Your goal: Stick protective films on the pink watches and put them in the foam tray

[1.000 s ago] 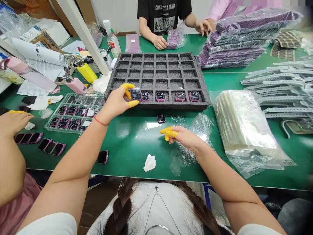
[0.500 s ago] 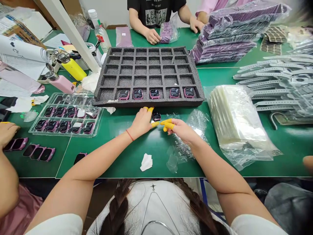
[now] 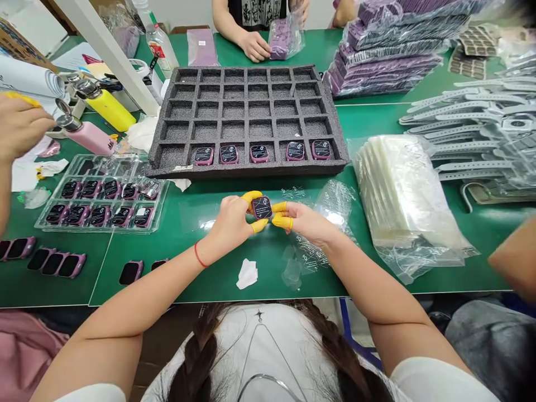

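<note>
A smartwatch case (image 3: 262, 207) with a purple-pink frame and a printed film on its dark face is held between my two hands, just in front of the foam tray. My left hand (image 3: 232, 223), in yellow finger cots, grips its left side with finger and thumb. On its right edge, the yellow-tipped finger and thumb of my right hand (image 3: 304, 220) pinch it. Several similar watch cases (image 3: 259, 153) sit in the front row of the black foam tray (image 3: 247, 172). Two more watch cases (image 3: 131, 272) lie by my left forearm, one partly hidden.
A clear plastic tray (image 3: 98, 228) of watch cases stands left. Printed clear films (image 3: 312, 259) and a white paper scrap (image 3: 247, 273) lie near me. Bagged clear sleeves (image 3: 397, 195) and grey watch straps (image 3: 473, 139) are right. A co-worker's hand (image 3: 23, 125) is at left; another person (image 3: 243, 33) sits opposite.
The watch case has come up off the table, now gripped by both hands. At left, the co-worker's hand has moved up and away. The view has shifted slightly.
</note>
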The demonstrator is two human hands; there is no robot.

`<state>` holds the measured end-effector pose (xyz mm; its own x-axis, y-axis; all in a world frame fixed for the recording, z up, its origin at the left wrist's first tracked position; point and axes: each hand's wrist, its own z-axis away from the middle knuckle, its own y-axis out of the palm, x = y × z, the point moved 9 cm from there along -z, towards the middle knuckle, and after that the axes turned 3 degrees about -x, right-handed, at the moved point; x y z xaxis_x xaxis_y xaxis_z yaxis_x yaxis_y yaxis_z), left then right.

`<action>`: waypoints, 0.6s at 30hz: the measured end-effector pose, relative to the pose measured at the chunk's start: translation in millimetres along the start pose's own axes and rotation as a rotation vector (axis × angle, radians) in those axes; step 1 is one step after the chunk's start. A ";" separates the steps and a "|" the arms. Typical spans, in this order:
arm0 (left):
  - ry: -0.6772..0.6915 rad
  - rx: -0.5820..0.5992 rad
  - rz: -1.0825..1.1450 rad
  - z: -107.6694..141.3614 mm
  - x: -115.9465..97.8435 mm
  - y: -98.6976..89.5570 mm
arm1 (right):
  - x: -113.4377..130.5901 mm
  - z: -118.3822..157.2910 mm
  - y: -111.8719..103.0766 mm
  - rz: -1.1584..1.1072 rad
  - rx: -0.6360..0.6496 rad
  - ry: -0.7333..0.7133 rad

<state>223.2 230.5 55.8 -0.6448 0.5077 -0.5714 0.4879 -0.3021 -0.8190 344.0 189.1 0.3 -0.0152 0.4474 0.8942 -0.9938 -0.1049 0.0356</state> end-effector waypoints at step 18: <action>-0.014 -0.041 0.288 1.0 21.6 -44.5 | 1.8 8.5 17.4 -0.057 0.113 -0.031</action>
<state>187.0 254.1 79.8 -0.4840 0.3948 -0.7810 0.6750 -0.3995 -0.6203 327.6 180.6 6.4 0.0464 0.4284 0.9024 -0.9743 -0.1800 0.1356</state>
